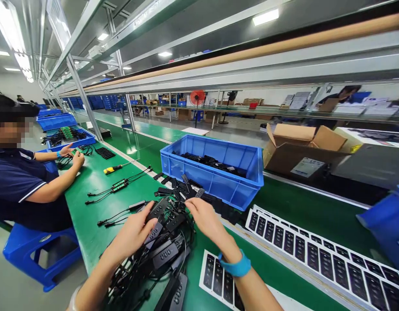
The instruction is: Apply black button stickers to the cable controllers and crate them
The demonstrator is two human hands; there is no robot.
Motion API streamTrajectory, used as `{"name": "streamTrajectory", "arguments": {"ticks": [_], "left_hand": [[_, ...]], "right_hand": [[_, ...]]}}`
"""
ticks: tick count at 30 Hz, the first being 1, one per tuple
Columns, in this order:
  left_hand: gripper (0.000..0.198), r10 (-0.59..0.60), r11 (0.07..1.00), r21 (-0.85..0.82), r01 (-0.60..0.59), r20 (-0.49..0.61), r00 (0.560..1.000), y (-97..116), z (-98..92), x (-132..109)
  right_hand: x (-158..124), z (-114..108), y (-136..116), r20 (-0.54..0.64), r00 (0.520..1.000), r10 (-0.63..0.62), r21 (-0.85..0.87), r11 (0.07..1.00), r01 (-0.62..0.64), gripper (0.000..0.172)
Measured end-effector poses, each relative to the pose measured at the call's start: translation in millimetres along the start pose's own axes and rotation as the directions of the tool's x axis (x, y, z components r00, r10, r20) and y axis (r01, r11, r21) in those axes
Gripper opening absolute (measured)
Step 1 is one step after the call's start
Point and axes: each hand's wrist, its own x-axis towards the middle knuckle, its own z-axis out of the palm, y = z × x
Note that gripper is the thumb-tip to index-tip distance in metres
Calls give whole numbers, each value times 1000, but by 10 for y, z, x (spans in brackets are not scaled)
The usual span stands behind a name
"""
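My left hand (134,233) has its thumb and forefinger on either side of a flat black plastic box (159,209) with thin cables, above a heap. My right hand (206,218), with a blue wristband, is closed in a pinch beside the tangled cables (178,205) at that box's right. What lies between its fingertips is too small to make out. Below both hands spreads a pile of black cabled units (165,255), some with rows of curved marks on their faces. More loose black parts (186,186) lie beyond my fingers, against the blue bin.
A blue bin (212,175) holding black parts stands ahead. Sheets of black labels (303,248) lie right, and another sheet (214,276) sits under my right forearm. A yellow screwdriver (112,169) and green circuit boards (119,185) lie left, where a co-worker (27,185) sits handling a board.
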Motion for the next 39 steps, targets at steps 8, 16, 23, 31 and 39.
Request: {"name": "streamTrajectory", "arguments": {"ticks": [8, 16, 23, 31, 39], "left_hand": [[48, -166, 846, 464, 262, -237, 957, -1137, -471, 587], [38, -315, 730, 466, 499, -418, 852, -1630, -577, 902], [32, -399, 835, 236, 497, -363, 842, -1459, -332, 785], [34, -365, 849, -461, 257, -162, 917, -660, -350, 527], [59, -170, 464, -853, 239, 179, 969, 214, 113, 10]], "right_hand": [[132, -312, 963, -233, 900, 369, -430, 791, -436, 33], [202, -433, 1097, -237, 917, 321, -471, 788, -398, 47], [189, -439, 667, -297, 947, 120, -121, 979, -162, 40], [-51, -59, -111, -237, 971, 18, 605, 785, 133, 38], [-220, 73, -407, -57, 998, 6, 835, 549, 44, 45]]}}
